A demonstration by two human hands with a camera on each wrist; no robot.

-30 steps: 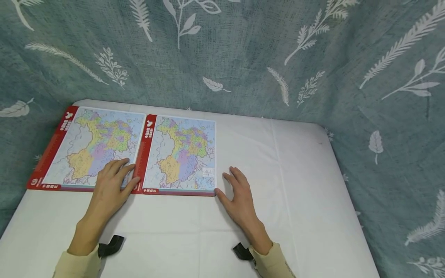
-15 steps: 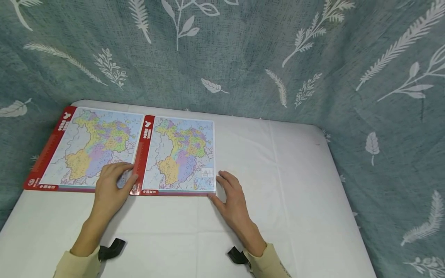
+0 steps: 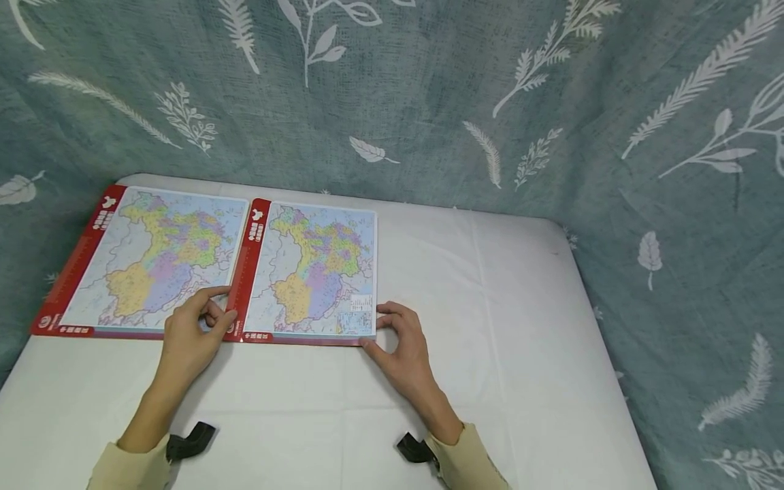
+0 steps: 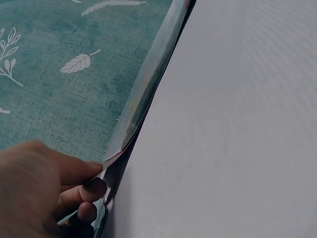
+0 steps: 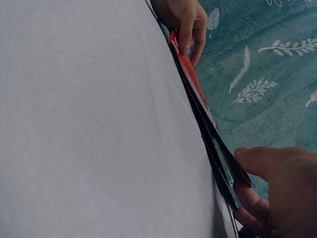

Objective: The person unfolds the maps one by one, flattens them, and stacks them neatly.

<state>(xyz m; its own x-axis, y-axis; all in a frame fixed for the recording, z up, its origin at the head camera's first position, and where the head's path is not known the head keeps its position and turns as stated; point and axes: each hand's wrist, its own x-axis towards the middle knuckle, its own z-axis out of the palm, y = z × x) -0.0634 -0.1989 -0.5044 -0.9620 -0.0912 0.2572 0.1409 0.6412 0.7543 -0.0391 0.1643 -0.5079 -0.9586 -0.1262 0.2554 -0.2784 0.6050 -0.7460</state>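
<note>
Two thin map boards with red left strips lie side by side in the head view, a left map [image 3: 177,252] and a slightly smaller-looking right map [image 3: 312,272]. My left hand [image 3: 186,340] pinches the right map by its red strip near the lower left corner, fingertips over the left map's right edge. With thumb on top and fingers beneath, my right hand [image 3: 401,354] holds the lower right corner. In the right wrist view, the red-edged sheet [image 5: 190,74] stands slightly lifted over another dark edge [image 5: 210,148], leaving a narrow gap. The left wrist view shows the left thumb [image 4: 81,168] pinching a bent edge.
A white cloth [image 3: 490,327] covers the table under the maps, which lie toward its back left. Behind and to the right hangs a green curtain [image 3: 429,88] with white leaf prints. A black device [image 3: 192,441] sits at the left wrist, another [image 3: 415,448] at the right.
My left fingers have drawn back from lying across the left map to pinch the right map's red strip. My right hand has come left from beside the map to grip its corner.
</note>
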